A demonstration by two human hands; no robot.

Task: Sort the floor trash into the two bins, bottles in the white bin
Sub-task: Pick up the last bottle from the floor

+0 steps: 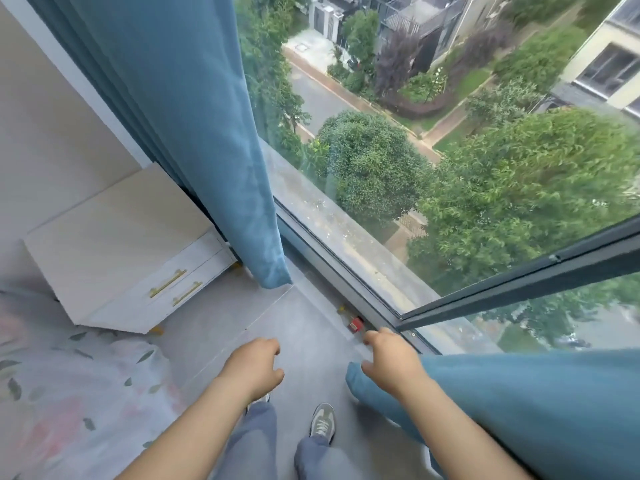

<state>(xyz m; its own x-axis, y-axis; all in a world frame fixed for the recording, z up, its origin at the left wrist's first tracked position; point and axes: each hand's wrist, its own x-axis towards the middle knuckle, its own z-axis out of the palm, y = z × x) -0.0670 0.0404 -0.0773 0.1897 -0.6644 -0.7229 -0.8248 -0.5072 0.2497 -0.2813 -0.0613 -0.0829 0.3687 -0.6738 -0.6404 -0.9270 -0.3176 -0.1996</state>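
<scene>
I see a small red item (356,323) on the floor (294,327) against the window track at 12 o'clock, just beyond my right hand (389,358). That hand and my left hand (254,367) are loosely curled and hold nothing. A blue curtain (519,403) drapes at 4 o'clock. A drawer cabinet (121,258), its drawers closed, stands at 10 o'clock.

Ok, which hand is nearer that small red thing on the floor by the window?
Right. The right hand sits just beside the red thing, close but not touching. The left hand hangs farther off to its left, over the grey floor.
</scene>
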